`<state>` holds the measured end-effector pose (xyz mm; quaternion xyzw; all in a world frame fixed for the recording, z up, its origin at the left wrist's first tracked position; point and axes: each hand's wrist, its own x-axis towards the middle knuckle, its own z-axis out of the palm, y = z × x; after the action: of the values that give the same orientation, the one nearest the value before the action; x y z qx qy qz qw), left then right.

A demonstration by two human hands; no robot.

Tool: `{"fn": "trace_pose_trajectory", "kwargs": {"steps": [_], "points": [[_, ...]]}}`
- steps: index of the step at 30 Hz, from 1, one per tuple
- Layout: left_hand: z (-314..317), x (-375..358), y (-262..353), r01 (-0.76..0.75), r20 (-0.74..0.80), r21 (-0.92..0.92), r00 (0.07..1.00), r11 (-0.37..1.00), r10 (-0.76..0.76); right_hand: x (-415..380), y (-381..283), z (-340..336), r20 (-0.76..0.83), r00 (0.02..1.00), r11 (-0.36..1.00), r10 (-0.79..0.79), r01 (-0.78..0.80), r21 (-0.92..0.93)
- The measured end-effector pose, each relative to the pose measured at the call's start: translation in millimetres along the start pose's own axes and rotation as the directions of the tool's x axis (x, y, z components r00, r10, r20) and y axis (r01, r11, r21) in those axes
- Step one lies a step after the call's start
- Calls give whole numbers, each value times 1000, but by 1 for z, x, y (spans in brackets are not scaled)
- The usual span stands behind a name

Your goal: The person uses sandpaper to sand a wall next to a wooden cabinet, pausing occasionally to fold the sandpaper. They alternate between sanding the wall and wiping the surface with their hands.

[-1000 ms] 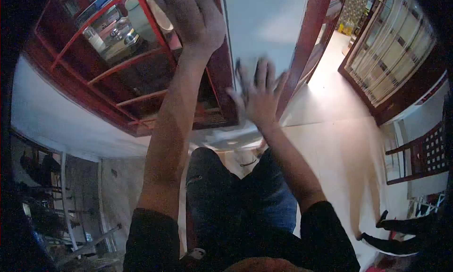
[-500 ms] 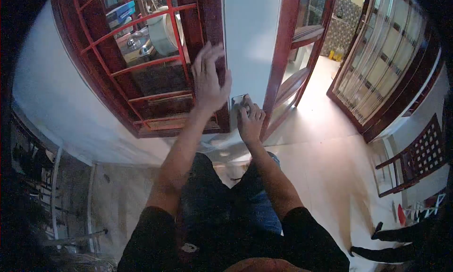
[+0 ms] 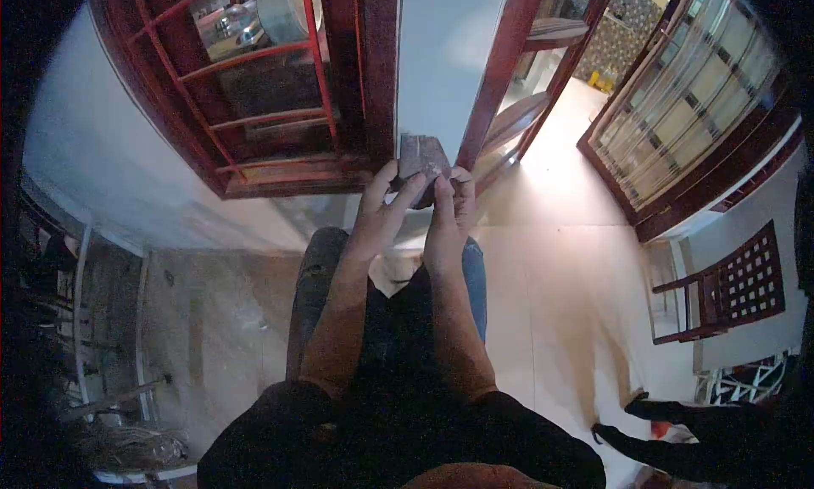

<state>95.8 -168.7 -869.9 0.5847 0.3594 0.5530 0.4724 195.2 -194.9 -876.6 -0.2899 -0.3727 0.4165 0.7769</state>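
A flat grey-brown piece [image 3: 423,156] with angular edges and a lighter line across it is held up in front of the pale wall strip [image 3: 445,65]. The fingers of my left hand [image 3: 379,209] grip its lower left side, the thumb lying on its near face. From the other side, my right hand [image 3: 449,209] pinches its lower right corner, thumb also on the face. Both thumbs come close together at its lower edge, and part of the piece is hidden behind them. What the piece is made of, I cannot tell.
A red-framed window [image 3: 254,116] stands at the left and an open red-brown door frame [image 3: 500,73] at the right. Beyond is a curtained door panel [image 3: 687,99]. A wooden chair [image 3: 729,285] is at the right, a metal rack [image 3: 80,319] at the left.
My left hand has come down from beside the window and taken hold of the piece. My right hand still holds it, now turned with its broad face showing. The view has shifted.
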Motion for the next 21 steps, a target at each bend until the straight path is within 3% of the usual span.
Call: {"fn": "trace_pose_trajectory", "kwargs": {"steps": [3,6,8,12,14,17,21], "points": [[-2,-11,16,-8,26,6,1000,1000,8,-6,1,-12,-27,999,997,35,-33,74],[-11,-17,19,-71,45,136,997,988,66,-8,3,-15,-20,997,993,69,-67,99],[-9,-22,27,-4,24,-4,1000,1000,4,-12,-1,-11,-10,996,990,91,-89,109],[-12,-25,29,2,68,28,998,1000,-4,-17,-15,3,96,977,979,191,-196,53],[-10,-28,32,95,-18,-192,995,977,-100,-20,-19,8,118,969,972,219,-227,56],[-8,-34,42,118,-121,-247,981,962,-151,-21,-18,11,140,965,975,222,-219,-36],[-18,-29,30,110,-68,-316,988,943,-138,-24,-15,16,112,970,975,218,-211,-65]]}}
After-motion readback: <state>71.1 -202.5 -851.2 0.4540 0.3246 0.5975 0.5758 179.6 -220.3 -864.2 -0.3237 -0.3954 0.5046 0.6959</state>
